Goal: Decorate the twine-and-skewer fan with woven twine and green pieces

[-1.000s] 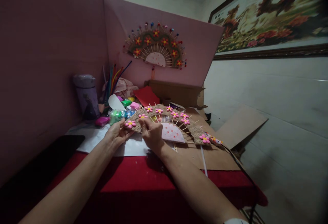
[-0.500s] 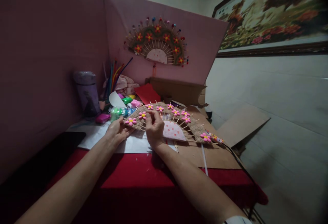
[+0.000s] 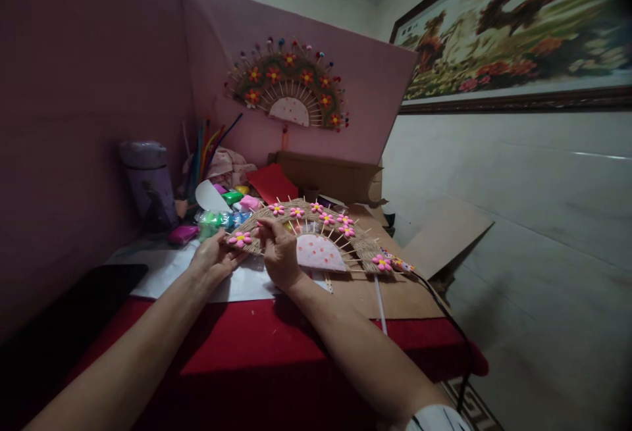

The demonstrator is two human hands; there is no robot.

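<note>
A fan-shaped craft (image 3: 320,237) of woven jute, wooden sticks and pink clay flowers lies tilted over the table. My left hand (image 3: 212,261) grips its left end beside a pink flower (image 3: 239,239). Over the woven band just right of that, my right hand (image 3: 277,250) has its fingers pinched together on the band. A pink dotted half-circle (image 3: 318,255) forms the fan's centre.
A finished fan (image 3: 289,85) hangs on the pink board behind. A purple bottle (image 3: 145,181), coloured clay packs (image 3: 222,210), pipe cleaners, red paper (image 3: 272,182) and a cardboard box (image 3: 330,177) crowd the back. A white stick (image 3: 379,295) lies on cardboard; the red tablecloth (image 3: 276,345) ends at right.
My right hand shifted slightly left along the woven band, from near the top flowers toward the left end. The view panned a little to the right.
</note>
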